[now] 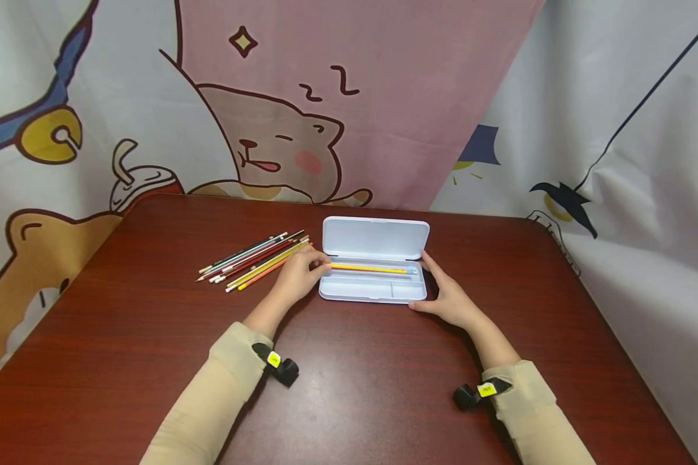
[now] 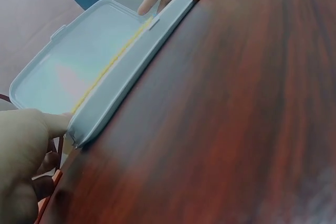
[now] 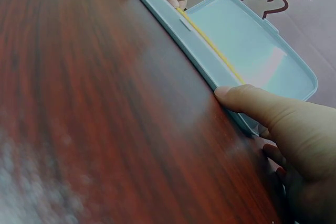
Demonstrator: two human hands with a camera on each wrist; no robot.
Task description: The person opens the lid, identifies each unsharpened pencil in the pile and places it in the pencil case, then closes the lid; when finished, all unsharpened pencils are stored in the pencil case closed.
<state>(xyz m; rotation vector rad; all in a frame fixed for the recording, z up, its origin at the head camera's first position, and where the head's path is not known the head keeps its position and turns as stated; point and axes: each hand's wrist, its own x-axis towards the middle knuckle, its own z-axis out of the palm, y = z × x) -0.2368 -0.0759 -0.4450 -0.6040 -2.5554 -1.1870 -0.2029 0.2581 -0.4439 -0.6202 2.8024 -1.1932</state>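
Observation:
A pale, open pencil case [image 1: 355, 290] lies on the table with its lid tilted up at the back. My left hand [image 1: 298, 274] pinches the left end of a yellow pencil [image 1: 369, 267] between thumb and fingers. The pencil stretches lengthwise over the case's back compartment, a reddish line along its side. At the other end, my right hand [image 1: 450, 300] holds the case, thumb at the front edge and fingers at the back corner. In the right wrist view the thumb [image 3: 244, 98] presses on the case's rim. Beside my left hand lies a pile of pencils [image 1: 256, 258].
The dark reddish-brown table [image 1: 349, 387] ends just behind the case, where a printed curtain [image 1: 407, 116] hangs. A small divider splits the case's front compartment. Both sleeved wrists wear small black cameras.

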